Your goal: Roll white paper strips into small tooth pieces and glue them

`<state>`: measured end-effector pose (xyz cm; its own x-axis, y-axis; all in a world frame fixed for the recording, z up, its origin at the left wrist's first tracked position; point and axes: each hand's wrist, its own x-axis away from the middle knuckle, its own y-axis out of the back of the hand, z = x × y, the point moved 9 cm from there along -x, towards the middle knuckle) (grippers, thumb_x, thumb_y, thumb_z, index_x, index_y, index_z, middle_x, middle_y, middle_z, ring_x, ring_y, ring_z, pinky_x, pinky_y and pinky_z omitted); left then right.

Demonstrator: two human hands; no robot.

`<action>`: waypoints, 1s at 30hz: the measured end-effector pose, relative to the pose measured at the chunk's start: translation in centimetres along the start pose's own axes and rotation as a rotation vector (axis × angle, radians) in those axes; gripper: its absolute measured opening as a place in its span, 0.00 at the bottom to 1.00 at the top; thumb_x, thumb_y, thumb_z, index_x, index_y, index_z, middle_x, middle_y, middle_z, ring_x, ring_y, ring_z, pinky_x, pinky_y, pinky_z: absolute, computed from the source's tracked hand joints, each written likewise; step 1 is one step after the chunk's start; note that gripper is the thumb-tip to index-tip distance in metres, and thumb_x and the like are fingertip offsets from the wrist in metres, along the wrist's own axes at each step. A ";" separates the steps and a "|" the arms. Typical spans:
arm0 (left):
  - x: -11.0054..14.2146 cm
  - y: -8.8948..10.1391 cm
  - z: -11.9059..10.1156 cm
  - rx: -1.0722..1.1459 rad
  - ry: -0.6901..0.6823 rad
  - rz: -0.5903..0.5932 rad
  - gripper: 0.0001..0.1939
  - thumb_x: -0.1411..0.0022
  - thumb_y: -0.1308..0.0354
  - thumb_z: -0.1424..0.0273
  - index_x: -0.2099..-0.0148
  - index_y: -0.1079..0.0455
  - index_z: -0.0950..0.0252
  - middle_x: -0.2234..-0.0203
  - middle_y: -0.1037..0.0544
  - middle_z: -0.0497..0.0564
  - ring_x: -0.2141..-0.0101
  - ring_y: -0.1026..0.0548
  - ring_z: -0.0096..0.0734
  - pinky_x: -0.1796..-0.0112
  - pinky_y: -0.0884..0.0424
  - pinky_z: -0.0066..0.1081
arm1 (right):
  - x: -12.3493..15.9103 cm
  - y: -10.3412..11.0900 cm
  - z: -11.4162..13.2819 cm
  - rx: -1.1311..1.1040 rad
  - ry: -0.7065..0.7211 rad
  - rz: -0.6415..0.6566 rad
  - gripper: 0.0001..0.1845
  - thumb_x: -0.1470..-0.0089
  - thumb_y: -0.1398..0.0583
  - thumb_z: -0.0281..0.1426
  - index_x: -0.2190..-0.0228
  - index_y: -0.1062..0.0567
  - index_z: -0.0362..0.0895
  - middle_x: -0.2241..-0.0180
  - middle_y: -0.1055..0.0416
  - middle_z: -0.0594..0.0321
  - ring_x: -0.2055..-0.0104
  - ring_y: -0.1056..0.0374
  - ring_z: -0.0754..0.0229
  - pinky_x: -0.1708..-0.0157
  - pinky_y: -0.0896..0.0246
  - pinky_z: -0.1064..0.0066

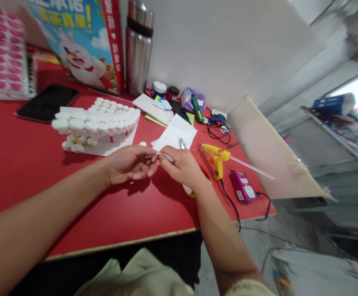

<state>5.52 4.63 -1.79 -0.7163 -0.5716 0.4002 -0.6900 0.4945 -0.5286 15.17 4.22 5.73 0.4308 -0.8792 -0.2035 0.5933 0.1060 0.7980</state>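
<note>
Over the table's middle, my left hand (136, 164) and my right hand (179, 164) meet at the fingertips. Both pinch a small, thin white piece (167, 157); its exact kind is hard to make out. The other fingers of my left hand curl loosely below it. Just beyond my right hand, a silver metal tool (182, 143) shows against a white sheet of paper (177, 130). To the left stands a white model (99, 121) built of overlapping rounded pieces, with red posts beneath, on a white board. A small white disc (143, 144) lies beyond my left hand.
At right, a yellow glue gun (217, 158) with a glue stick stands near a purple power socket (243, 188) and cords. Behind are a green utility knife (197, 109), jars (159, 89), a steel flask (138, 53) and a printed bag (83, 45). A black phone (48, 102) lies left.
</note>
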 end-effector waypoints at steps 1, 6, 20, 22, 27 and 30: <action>0.0 0.0 -0.3 -0.043 -0.043 -0.010 0.15 0.30 0.48 0.66 0.70 0.33 0.66 0.81 0.25 0.51 0.90 0.38 0.19 0.88 0.54 0.21 | 0.0 0.1 -0.1 -0.001 -0.004 -0.013 0.12 0.34 0.44 0.32 0.70 0.27 0.44 0.78 0.38 0.71 0.76 0.44 0.67 0.70 0.53 0.72; 0.5 -0.4 -2.1 -0.434 -0.293 -0.136 0.14 0.27 0.49 0.64 0.67 0.36 0.63 0.79 0.26 0.46 0.87 0.38 0.20 0.83 0.47 0.24 | -0.3 0.1 -1.2 -0.140 -0.097 -0.059 0.14 0.37 0.44 0.32 0.75 0.29 0.44 0.78 0.39 0.71 0.75 0.44 0.67 0.70 0.52 0.72; 2.7 -1.7 -4.7 -1.676 -0.752 -0.559 0.16 0.25 0.55 0.70 0.61 0.27 0.67 0.65 0.19 0.59 0.65 0.22 0.42 0.65 0.34 0.35 | -0.3 -1.7 -1.4 -0.200 -0.287 -0.064 0.21 0.35 0.46 0.30 0.80 0.36 0.46 0.80 0.32 0.68 0.73 0.36 0.63 0.67 0.45 0.69; 2.7 -2.3 -4.5 -1.765 -0.747 -0.538 0.14 0.27 0.54 0.74 0.59 0.27 0.68 0.65 0.19 0.60 0.66 0.21 0.44 0.67 0.34 0.36 | -0.3 -1.8 -1.9 -0.265 -0.298 -0.068 0.20 0.35 0.46 0.30 0.80 0.34 0.46 0.80 0.31 0.68 0.73 0.36 0.64 0.67 0.43 0.69; 2.8 -3.0 -4.5 -1.905 -0.769 -0.535 0.12 0.33 0.51 0.79 0.55 0.25 0.71 0.68 0.20 0.59 0.69 0.22 0.44 0.72 0.37 0.35 | -0.1 -2.4 -2.5 -0.483 -0.315 -0.059 0.22 0.32 0.46 0.36 0.79 0.31 0.45 0.80 0.29 0.68 0.77 0.38 0.65 0.68 0.41 0.69; 3.0 -2.9 -4.5 -1.872 -0.817 -0.554 0.17 0.32 0.52 0.79 0.47 0.26 0.72 0.63 0.18 0.62 0.67 0.21 0.45 0.71 0.35 0.35 | 0.1 -2.8 -2.7 -0.606 -0.382 -0.061 0.22 0.32 0.45 0.39 0.78 0.32 0.46 0.81 0.29 0.68 0.80 0.43 0.67 0.75 0.46 0.71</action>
<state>4.92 4.42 4.36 -0.6121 -0.6831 -0.3984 -0.3926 -0.1748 0.9030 15.40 5.12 1.93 0.1826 -0.9811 0.0637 0.9296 0.1934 0.3139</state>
